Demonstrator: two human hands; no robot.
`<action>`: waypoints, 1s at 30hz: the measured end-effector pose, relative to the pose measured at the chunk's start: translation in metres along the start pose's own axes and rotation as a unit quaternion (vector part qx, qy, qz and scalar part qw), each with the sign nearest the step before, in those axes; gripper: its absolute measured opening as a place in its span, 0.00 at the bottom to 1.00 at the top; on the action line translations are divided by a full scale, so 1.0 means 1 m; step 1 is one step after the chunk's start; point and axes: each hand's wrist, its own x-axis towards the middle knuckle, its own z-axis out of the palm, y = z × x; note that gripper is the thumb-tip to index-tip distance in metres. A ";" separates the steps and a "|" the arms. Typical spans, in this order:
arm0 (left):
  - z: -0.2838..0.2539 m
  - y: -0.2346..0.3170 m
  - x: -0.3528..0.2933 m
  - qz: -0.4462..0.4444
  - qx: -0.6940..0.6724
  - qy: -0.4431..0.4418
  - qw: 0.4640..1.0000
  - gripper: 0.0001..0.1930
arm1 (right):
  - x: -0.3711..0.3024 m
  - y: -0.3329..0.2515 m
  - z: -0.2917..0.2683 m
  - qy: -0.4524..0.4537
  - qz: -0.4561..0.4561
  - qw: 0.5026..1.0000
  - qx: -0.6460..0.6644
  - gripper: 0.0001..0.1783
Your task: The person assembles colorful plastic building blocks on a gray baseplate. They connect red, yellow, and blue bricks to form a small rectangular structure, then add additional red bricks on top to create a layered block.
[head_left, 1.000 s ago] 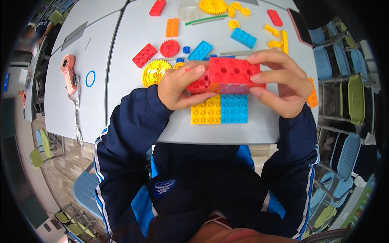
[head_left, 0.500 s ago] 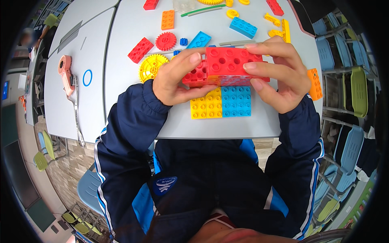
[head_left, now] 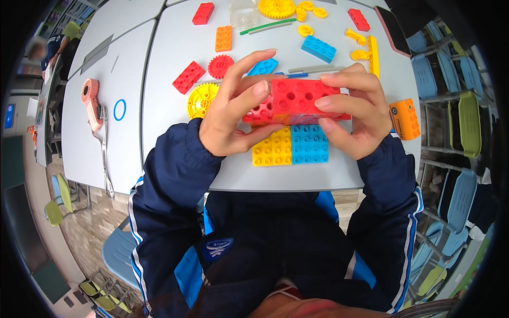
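Observation:
I hold a red building-block piece (head_left: 291, 97) above the table; it is made of red bricks with round holes in their sides. My right hand (head_left: 358, 108) grips its right end, two fingers on the hole side and the thumb below. Around the left end, my left hand (head_left: 229, 108) has its thumb underneath and a finger on top, with another finger lifted away. Beneath the red piece, partly covered by it, lies a flat block of yellow bricks (head_left: 271, 147) joined to blue bricks (head_left: 310, 144).
Beyond my hands lie loose bricks, a red gear (head_left: 219, 67), yellow gears (head_left: 202, 100), rods (head_left: 268, 26) and a blue brick (head_left: 318, 49). An orange box-shaped block (head_left: 406, 120) sits at right, near a phone (head_left: 392, 30). At left are a pink handheld fan (head_left: 91, 103) and blue ring (head_left: 120, 109).
One finger of my left hand has lifted off and spread upward. The red piece stays between my hands. The whole view has shifted slightly, so the table appears lower.

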 end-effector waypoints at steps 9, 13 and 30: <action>-0.007 0.014 0.002 -0.020 0.061 -0.046 0.997 0.28 | -0.008 0.001 0.005 0.031 -0.049 0.997 -0.047 0.22; -0.001 0.016 -0.001 0.007 0.035 -0.022 0.999 0.27 | -0.017 -0.004 0.020 0.088 -0.057 0.994 -0.028 0.23; 0.002 0.009 -0.008 0.048 0.035 0.006 0.998 0.31 | 0.020 0.058 0.002 -0.025 0.264 0.953 0.148 0.20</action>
